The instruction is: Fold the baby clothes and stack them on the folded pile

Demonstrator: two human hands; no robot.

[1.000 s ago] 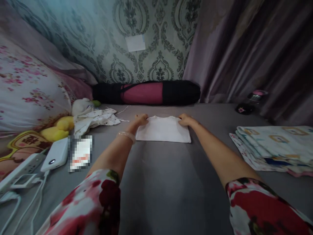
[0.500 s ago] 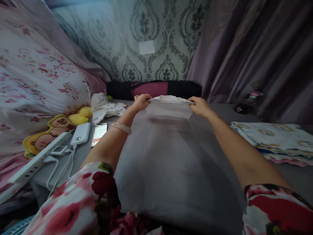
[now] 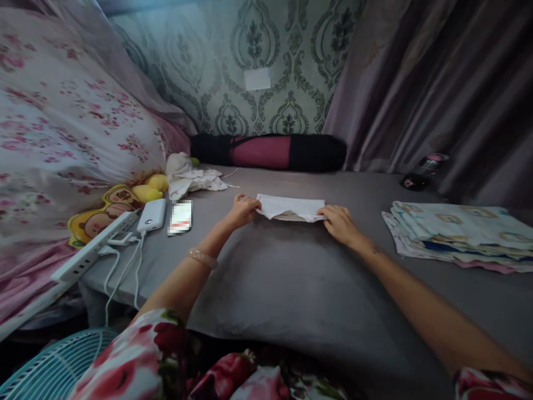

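A folded white cloth [image 3: 291, 206] is stretched between my two hands, low over the grey bed sheet; its near edge curves inward in the middle, a bit like a neckline. My left hand [image 3: 245, 210] pinches the left end, with a pale bangle [image 3: 202, 258] on that wrist. At the right end, the fingers of my right hand [image 3: 339, 222] are closed on the near corner. Whether the cloth rests fully on the grey sheet [image 3: 270, 283] I cannot tell.
To the right lies a stack of folded cloths [image 3: 466, 230], with a dark bottle [image 3: 422, 172] behind. On the left are a phone [image 3: 180, 218], a power bank [image 3: 151, 215], a power strip [image 3: 97, 247] and cables. A black-and-pink roll [image 3: 266, 151] lines the wall; a fan [image 3: 62, 364] stands below.
Both hands have brought the white cloth down and nearer to me. It hung upright from its top edge before; now it lies flatter. The view has shifted slightly.
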